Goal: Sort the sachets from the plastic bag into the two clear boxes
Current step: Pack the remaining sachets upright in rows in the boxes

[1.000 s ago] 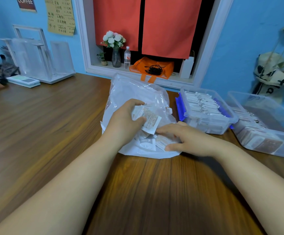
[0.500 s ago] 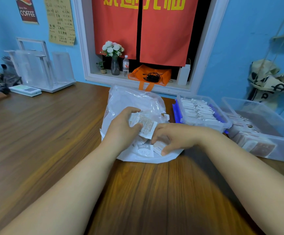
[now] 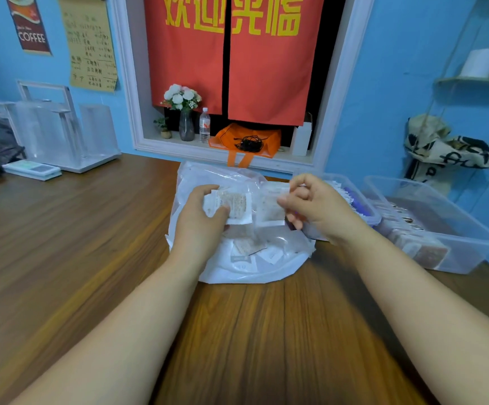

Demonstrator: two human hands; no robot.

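A white plastic bag (image 3: 246, 270) lies open on the wooden table with several loose sachets (image 3: 247, 248) in its mouth. My left hand (image 3: 201, 226) holds a small stack of white sachets (image 3: 233, 204) above the bag. My right hand (image 3: 315, 204) pinches one brownish sachet (image 3: 271, 209) and holds it up just right of that stack. Two clear boxes stand to the right. The nearer box (image 3: 366, 211) holds white sachets and is partly hidden behind my right hand. The farther box (image 3: 453, 232) holds a row of brown sachets.
The wooden table (image 3: 76, 244) stretches left and toward me. A clear acrylic stand (image 3: 59, 133) and a small white scale (image 3: 33, 169) sit at the far left. A window ledge behind the bag holds a flower vase (image 3: 186, 124), a water bottle (image 3: 204, 125) and an orange bag (image 3: 247, 140).
My right hand has come up out of the bag with one sachet pinched in it. My left hand keeps hold of its stack. The camera view has tilted upward.
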